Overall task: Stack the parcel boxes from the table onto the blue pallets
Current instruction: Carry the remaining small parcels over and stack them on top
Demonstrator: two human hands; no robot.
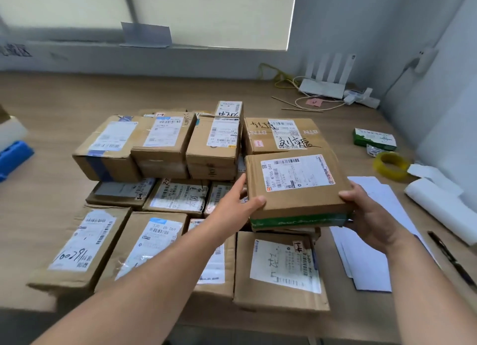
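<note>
The wooden table (64, 94) fills nearly the whole view. Most of it is taken up by the parcel boxes (162, 140), packed edge to edge in rows with a second layer at the back. They're labels up, probably so they're easy to read and grab. Only a corner of a blue pallet (13, 156) pokes in at the far left edge, so I'm guessing that's where everything is headed.

The one in play is a flat box (296, 187) with green tape along its front edge, on the right side of the pile above a lower box. I can't tell if it's fully lifted off. The left hand (237, 205) grips its left side, thumb on the top corner and fingers along the side. The right hand (371, 213) clamps the right corner, thumb on top. Using two hands makes sense, since it's wide and flat and would likely tip in one.

Off to the right are loose sheets of paper (371, 264), a yellow tape roll (392, 174) and a pen (449, 257), all just beside the pile.
</note>
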